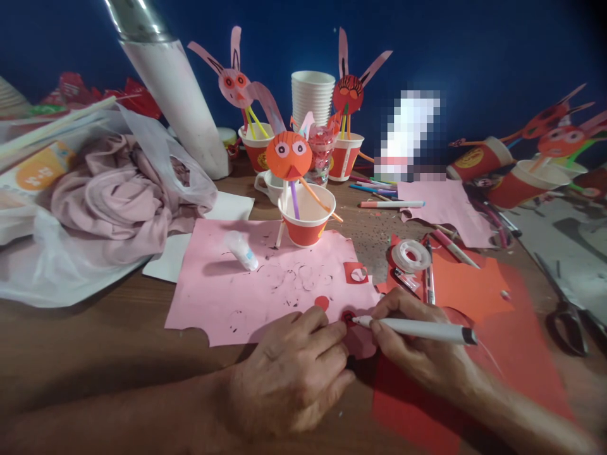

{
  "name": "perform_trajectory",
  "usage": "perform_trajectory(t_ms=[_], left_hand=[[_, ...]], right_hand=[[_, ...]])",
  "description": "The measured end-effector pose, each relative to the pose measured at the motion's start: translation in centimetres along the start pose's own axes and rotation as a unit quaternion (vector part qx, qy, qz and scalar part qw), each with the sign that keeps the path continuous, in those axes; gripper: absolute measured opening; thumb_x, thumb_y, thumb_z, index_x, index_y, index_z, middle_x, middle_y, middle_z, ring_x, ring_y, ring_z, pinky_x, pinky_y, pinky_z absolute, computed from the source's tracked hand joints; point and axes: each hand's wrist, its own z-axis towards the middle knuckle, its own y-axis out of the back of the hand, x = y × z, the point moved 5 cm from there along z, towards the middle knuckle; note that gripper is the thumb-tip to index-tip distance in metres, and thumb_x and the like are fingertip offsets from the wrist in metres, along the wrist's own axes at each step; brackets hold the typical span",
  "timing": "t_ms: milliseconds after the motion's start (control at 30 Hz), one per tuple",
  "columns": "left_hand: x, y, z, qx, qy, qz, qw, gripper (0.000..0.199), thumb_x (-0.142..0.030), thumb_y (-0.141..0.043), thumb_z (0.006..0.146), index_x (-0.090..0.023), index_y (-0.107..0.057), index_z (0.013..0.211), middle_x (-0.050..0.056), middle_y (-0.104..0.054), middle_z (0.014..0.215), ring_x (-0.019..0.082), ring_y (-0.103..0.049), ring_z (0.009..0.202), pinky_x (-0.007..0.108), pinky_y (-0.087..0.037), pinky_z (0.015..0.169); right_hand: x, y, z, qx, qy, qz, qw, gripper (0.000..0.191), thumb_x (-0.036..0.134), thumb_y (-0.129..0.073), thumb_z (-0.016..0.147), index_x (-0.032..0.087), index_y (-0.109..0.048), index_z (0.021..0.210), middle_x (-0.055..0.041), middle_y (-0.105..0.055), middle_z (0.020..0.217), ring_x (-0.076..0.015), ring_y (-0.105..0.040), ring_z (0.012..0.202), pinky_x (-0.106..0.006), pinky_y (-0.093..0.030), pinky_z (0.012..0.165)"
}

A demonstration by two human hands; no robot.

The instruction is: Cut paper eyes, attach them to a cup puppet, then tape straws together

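Note:
My right hand [417, 335] grips a white marker [427, 330] with a black end. Its tip touches a small dark red paper circle [348, 315] that bears black marks. My left hand [294, 373] lies curled beside it, fingertips pressing at the circle's edge. Another red paper circle [322, 303] sits just above my left knuckles. Both circles are on a pink paper sheet [190, 303] with black smudges. On that sheet stand a small white glue tube [243, 253] and a red-and-white paper cup [306, 230] carrying an orange paper face [290, 157] with pink ears.
More cups with paper animals [348, 158] stand along the back and right. A cup stack [313, 95], a tape roll [411, 256], red paper [521, 354], and scissors [566, 316] lie around. At left is a plastic bag [28, 272] with pink cloth [118, 189].

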Motion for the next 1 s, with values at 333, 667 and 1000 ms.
perform_trajectory(t_ms=[333,667,1000], left_hand=[[0.02,0.01,0.01,-0.003,0.005,0.002,1.0,0.015,-0.018,-0.048,0.082,-0.013,-0.059,0.073,0.004,-0.062,0.078,0.016,-0.045,0.069,0.029,-0.04,0.068],[0.09,-0.23,-0.07,0.01,0.009,-0.007,1.0,0.016,-0.019,-0.044,0.084,-0.013,-0.057,0.076,0.005,-0.06,0.076,0.016,-0.046,0.069,0.029,-0.04,0.066],[0.2,-0.31,-0.12,0.022,0.018,-0.012,1.0,0.017,-0.019,-0.044,0.084,-0.013,-0.058,0.075,0.005,-0.06,0.076,0.016,-0.046,0.07,0.029,-0.041,0.068]], right_hand=[[-0.02,0.04,0.11,-0.006,-0.008,-0.022,1.0,0.011,0.021,-0.045,0.079,0.018,-0.047,0.068,0.0029,-0.056,0.052,-0.0077,-0.048,0.041,-0.017,-0.035,0.038],[-0.02,0.2,-0.03,-0.013,0.001,-0.015,1.0,0.014,0.024,-0.046,0.079,0.019,-0.048,0.066,0.0034,-0.054,0.049,-0.008,-0.046,0.04,-0.017,-0.035,0.037],[-0.32,0.04,-0.13,-0.011,0.009,0.006,1.0,0.012,0.022,-0.047,0.079,0.02,-0.047,0.068,0.0034,-0.054,0.051,-0.008,-0.047,0.041,-0.017,-0.036,0.038]])
